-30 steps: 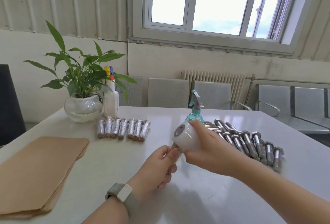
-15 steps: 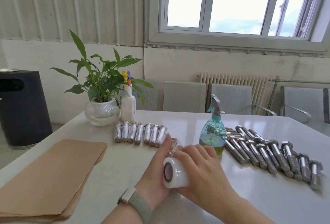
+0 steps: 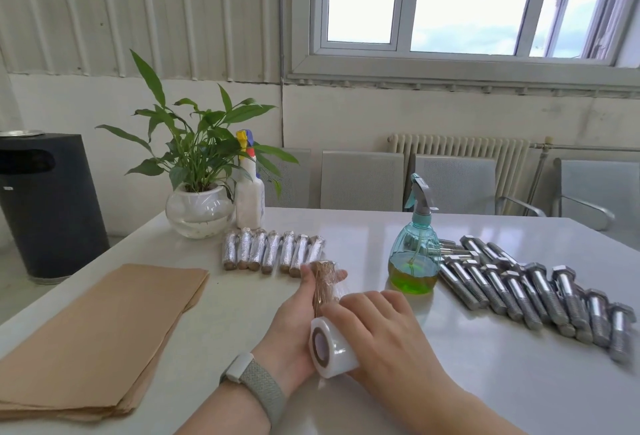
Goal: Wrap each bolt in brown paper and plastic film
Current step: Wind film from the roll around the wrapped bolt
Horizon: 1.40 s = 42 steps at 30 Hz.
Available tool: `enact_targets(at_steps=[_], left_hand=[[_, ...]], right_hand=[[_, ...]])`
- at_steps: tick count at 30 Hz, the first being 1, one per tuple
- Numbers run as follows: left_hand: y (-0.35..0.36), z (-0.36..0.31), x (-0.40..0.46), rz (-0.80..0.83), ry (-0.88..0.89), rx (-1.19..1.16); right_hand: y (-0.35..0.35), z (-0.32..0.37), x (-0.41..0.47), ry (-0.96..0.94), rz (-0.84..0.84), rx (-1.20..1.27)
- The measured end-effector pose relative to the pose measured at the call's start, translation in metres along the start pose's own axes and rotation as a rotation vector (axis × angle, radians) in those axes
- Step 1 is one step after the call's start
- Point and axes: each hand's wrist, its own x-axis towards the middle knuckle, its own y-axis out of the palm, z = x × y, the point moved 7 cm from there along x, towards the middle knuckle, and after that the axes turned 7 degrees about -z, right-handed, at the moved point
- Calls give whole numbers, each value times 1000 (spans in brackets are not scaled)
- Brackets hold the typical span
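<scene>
- Centrally, the left hand point(image 3: 294, 323) holds a paper-wrapped bolt point(image 3: 323, 284), its fingers curled round the bundle, which points away from the person with clear film already over its far end.
- The right hand point(image 3: 377, 334) grips a roll of plastic film point(image 3: 330, 348), fingers curled over the top of the roll, which sits against the near end of the bundle, its open core facing the camera.
- A row of finished wrapped bolts point(image 3: 272, 252) lies just beyond the hands, near a potted plant point(image 3: 199, 171) and a white spray bottle point(image 3: 249, 192).
- Bare steel bolts point(image 3: 526, 287) lie in a slanted row on the right of the white table point(image 3: 485, 382), beside a teal spray bottle point(image 3: 415, 254) holding green liquid.
- A stack of brown paper point(image 3: 100, 334) rests on the left side of the table, well apart from the hands.
- A grey band point(image 3: 256, 382) is on the left wrist.
</scene>
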Motion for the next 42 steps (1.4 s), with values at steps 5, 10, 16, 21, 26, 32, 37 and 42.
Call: enact_targets(at_steps=[5,10,16,21,26,32,37,42], left_hand=[[1,-10,-4,14,60,-10],[4,-10,-13,89,-12,80],[11,-12,-18,187,-53,-23],[16,-19,-22,272,-4,-108],[14,-27,-20,206,51,-225],[15,-37,-27,130,133,-358],[18,-35,-30,145,140,-357],[18,-35,-23,131,275,-193]], right_hand=[[-3,2,2,-1,-16,-27],[-5,10,5,-64,-17,-48],[-8,12,4,-91,-74,-23],[-8,4,0,-19,-159,50],[-10,-5,1,46,-256,136],[-13,-19,0,262,-317,270],[-7,-35,-2,701,-306,520],[10,-56,-17,1157,-211,714]])
